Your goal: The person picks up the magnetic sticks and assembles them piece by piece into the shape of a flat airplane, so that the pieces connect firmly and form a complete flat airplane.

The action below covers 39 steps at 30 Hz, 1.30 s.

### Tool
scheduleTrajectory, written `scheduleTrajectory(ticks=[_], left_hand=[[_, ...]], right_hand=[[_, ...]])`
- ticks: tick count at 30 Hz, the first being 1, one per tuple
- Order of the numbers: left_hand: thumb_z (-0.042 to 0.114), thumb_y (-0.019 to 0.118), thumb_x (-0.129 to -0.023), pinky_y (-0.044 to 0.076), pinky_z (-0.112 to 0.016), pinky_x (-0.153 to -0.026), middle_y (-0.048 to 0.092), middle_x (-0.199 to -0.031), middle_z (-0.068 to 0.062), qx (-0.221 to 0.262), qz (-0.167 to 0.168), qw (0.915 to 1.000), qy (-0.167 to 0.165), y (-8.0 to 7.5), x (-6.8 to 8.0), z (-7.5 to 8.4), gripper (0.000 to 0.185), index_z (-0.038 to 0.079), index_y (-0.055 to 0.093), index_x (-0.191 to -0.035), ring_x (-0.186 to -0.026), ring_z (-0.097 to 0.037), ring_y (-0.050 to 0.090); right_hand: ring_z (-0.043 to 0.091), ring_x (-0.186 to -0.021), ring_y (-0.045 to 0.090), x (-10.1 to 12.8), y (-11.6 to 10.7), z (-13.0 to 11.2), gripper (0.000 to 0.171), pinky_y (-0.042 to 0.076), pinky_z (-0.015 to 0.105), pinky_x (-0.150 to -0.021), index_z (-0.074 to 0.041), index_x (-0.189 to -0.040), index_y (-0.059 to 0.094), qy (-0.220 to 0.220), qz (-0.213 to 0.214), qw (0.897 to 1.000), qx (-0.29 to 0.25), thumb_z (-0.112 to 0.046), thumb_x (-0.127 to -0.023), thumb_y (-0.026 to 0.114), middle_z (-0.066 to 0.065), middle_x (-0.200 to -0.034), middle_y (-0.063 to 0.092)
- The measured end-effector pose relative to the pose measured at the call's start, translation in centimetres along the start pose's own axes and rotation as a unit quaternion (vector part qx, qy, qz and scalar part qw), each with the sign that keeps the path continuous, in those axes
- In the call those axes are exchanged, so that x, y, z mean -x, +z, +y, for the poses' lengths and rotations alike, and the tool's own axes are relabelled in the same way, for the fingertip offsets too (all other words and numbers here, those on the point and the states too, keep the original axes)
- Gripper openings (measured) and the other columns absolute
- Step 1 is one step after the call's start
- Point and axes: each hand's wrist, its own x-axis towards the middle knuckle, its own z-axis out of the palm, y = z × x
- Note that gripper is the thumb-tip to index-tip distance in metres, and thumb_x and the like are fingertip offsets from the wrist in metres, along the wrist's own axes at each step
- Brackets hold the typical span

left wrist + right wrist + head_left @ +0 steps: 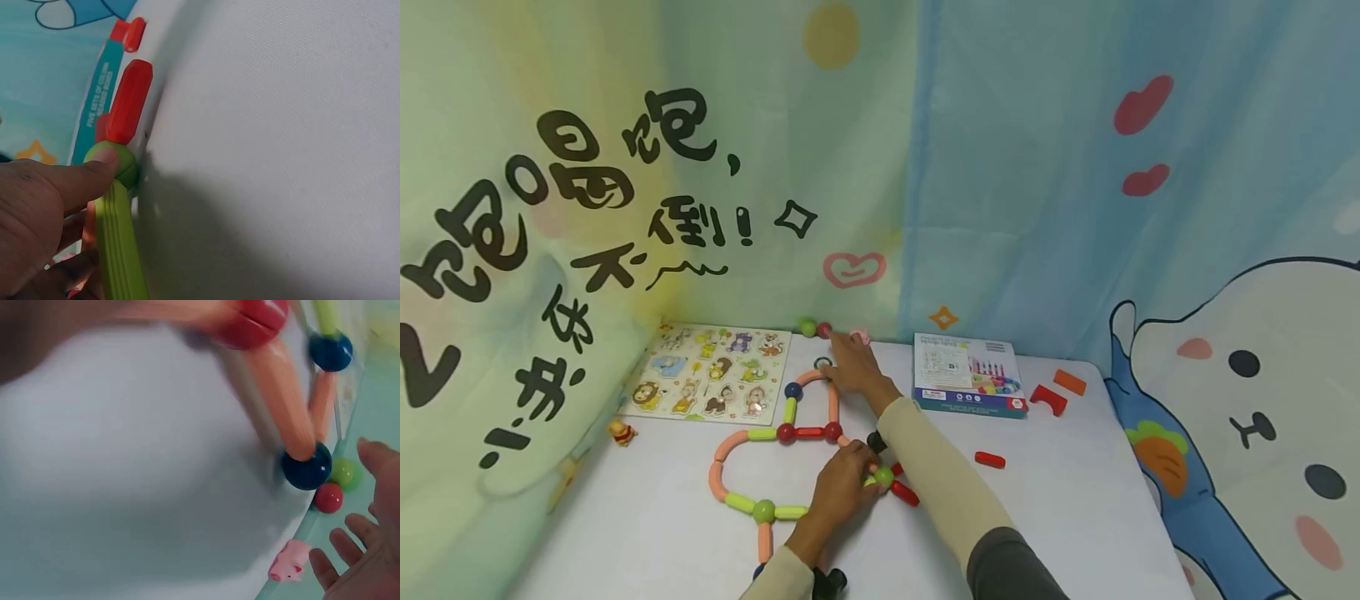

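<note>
Bench [1075,517] white, cartoon curtain [1015,192] behind; left hand [842,487] pinches green ball [883,477], right hand [853,371] spread open.

Animal peg puzzle board [711,371] flat at the table's far left corner. Small yellow bear figure [622,432] just in front of it. Toy box [968,374] far right; orange block [1070,382] and red arch block [1048,399] beside it.

Right-wrist view was smeared: the red ball [257,322] blurred at the top edge; the right hand [365,550] cut off at the corner
</note>
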Motion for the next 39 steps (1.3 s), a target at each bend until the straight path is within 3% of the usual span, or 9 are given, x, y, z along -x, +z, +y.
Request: scheduleTrajectory(ticks=[7, 12, 14, 19, 22, 28, 34, 39], left_hand=[[0.021, 0.094, -0.081, 0.058, -0.04, -0.089, 0.069, -0.109, 0.0, -0.009, 0.014, 0.9995, 0.027, 0.6, 1.0, 0.9, 0.033, 0.015, 0.077, -0.108, -0.097, -0.019, 0.067], [0.023, 0.093, -0.082, 0.058, -0.04, -0.091, 0.067, -0.112, 0.0, -0.001, -0.003, 0.9999, 0.015, 1.0, 1.5, 1.4, 0.032, 0.016, 0.077, -0.109, -0.098, -0.017, 0.064], [0.024, 0.093, -0.083, 0.057, -0.04, -0.092, 0.067, -0.113, 0.0, -0.001, -0.006, 0.9999, 0.011, 1.0, 1.6, 1.5, 0.032, 0.017, 0.077, -0.11, -0.099, -0.017, 0.064], [0.024, 0.093, -0.082, 0.058, -0.039, -0.091, 0.067, -0.112, 0.0, -0.007, 0.008, 0.9998, 0.015, 0.5, 1.5, 1.6, 0.034, 0.016, 0.078, -0.111, -0.099, -0.017, 0.064], [0.024, 0.093, -0.083, 0.057, -0.039, -0.091, 0.067, -0.114, 0.0, -0.013, 0.015, 0.9996, 0.019, 0.2, 1.4, 1.5, 0.033, 0.016, 0.078, -0.111, -0.102, -0.018, 0.065], [0.025, 0.092, -0.084, 0.057, -0.039, -0.093, 0.067, -0.115, 0.0, -0.013, 0.008, 0.9997, 0.016, 0.1, 1.1, 1.1, 0.034, 0.016, 0.077, -0.113, -0.103, -0.018, 0.064], [0.027, 0.092, -0.084, 0.058, -0.038, -0.093, 0.068, -0.115, 0.0, -0.026, 0.011, 0.9995, 0.015, 0.0, 0.5, 0.9, 0.034, 0.017, 0.077, -0.112, -0.103, -0.018, 0.065], [0.029, 0.092, -0.084, 0.058, -0.037, -0.092, 0.067, -0.113, 0.001, -0.034, -0.003, 0.9994, 0.007, -0.2, 0.4, 0.7, 0.034, 0.017, 0.078, -0.113, -0.101, -0.016, 0.065]], right_hand=[[0.032, -0.149, 0.041, -1.1, -0.6, 0.2, 0.073, 0.038, 0.051, -0.121, -0.014, -0.167, 0.029, 0.002, -0.024, 1.0, 0.019, -0.034, -0.107, 0.065, 0.004, -0.172, 0.039], [0.032, -0.153, 0.038, -1.3, -0.5, 0.4, 0.068, 0.038, 0.051, -0.12, -0.013, -0.166, 0.032, 0.001, -0.032, 0.999, 0.02, -0.029, -0.108, 0.063, 0.005, -0.172, 0.039], [0.032, -0.15, 0.042, -1.3, -0.5, 0.6, 0.063, 0.039, 0.05, -0.119, -0.014, -0.163, 0.038, 0.003, -0.02, 1.0, 0.023, -0.027, -0.107, 0.064, 0.006, -0.167, 0.045], [0.029, -0.134, 0.054, -1.6, -0.7, 1.1, 0.049, 0.047, 0.047, -0.111, -0.018, -0.15, 0.056, 0.008, 0.057, 0.998, 0.037, -0.025, -0.104, 0.07, 0.008, -0.143, 0.064], [0.028, -0.131, 0.057, -1.6, -0.6, 1.4, 0.047, 0.05, 0.046, -0.109, -0.02, -0.148, 0.061, -0.001, 0.05, 0.998, 0.044, -0.028, -0.103, 0.071, 0.008, -0.14, 0.065], [0.023, -0.108, 0.065, -0.8, -0.4, 2.0, 0.019, 0.055, 0.041, -0.097, -0.013, -0.121, 0.077, -0.009, -0.007, 1.0, -0.013, -0.018, -0.105, 0.068, 0.008, -0.117, 0.072], [0.024, -0.097, 0.064, 0.3, -0.9, 3.8, 0.013, 0.054, 0.041, -0.093, -0.008, -0.113, 0.075, -0.003, 0.035, 0.997, -0.069, -0.014, -0.102, 0.072, 0.011, -0.106, 0.072], [0.028, -0.1, 0.068, 3.4, -1.6, 5.4, 0.021, 0.058, 0.042, -0.093, -0.003, -0.117, 0.076, 0.001, 0.064, 0.984, -0.166, -0.014, -0.1, 0.075, 0.014, -0.109, 0.07]])
